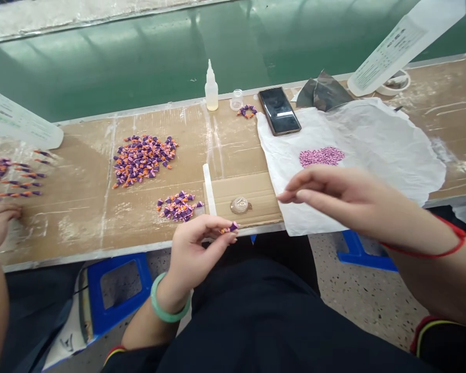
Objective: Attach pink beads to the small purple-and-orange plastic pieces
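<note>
The left hand [194,248] pinched a purple piece [233,226]; the right hand [337,194] hung over white paper [365,137] near pink bits [321,156], whether holding anything, I couldn't tell.

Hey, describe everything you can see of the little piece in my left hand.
The little piece has a purple, roughly cone-shaped body, with pink at one end and orange towards the palm. It looks like moulded clay or plastic, but it's too small to be sure. Your left hand pinches it, tilted, between thumb and fingertips, near the table's front edge.
</note>
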### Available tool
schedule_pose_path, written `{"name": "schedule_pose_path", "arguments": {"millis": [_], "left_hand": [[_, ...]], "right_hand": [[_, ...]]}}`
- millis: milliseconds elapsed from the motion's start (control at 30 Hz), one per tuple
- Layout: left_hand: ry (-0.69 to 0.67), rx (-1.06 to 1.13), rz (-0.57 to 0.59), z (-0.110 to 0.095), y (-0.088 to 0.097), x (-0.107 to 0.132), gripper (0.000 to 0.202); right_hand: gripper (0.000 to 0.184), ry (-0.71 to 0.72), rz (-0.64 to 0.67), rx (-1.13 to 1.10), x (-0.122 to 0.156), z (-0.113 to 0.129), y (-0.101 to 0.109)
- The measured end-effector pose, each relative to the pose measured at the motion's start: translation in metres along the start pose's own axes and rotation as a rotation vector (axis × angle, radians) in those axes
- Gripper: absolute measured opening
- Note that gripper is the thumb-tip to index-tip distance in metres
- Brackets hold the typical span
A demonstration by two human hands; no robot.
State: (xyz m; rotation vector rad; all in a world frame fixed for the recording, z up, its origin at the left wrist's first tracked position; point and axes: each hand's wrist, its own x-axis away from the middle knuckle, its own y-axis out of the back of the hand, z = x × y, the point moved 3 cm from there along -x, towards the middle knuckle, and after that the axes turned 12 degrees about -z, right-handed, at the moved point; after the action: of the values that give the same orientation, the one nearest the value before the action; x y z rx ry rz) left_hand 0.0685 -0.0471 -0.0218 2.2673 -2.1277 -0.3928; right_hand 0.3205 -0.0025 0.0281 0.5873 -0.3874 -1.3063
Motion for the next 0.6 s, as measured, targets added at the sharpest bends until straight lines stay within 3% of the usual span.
{"name": "schedule_pose_path", "arguments": {"millis": [133,200,367,600], "left_hand": [[-0.234,-0.532,0.033,0.015,0.034,-0.02,0.01],[-0.299,-0.697,0.022,0.026,0.051,-0.031,0.013],[-0.353,-0.805,-0.015,0.045,0.073,-0.051,0.014],[-0.273,-0.756,-0.166,0.047,0.076,-0.054,0.017]], "right_hand": [[0.021,-0.156,-0.336,0.101,0.009,-0.054,0.03],[0.021,-0.125,-0.401,0.194,0.011,-0.079,0.036],[0.015,0.059,-0.226,0.332,0.009,-0.121,0.027],[0.012,0.185,-0.171,0.435,0.004,-0.123,0.015]]}}
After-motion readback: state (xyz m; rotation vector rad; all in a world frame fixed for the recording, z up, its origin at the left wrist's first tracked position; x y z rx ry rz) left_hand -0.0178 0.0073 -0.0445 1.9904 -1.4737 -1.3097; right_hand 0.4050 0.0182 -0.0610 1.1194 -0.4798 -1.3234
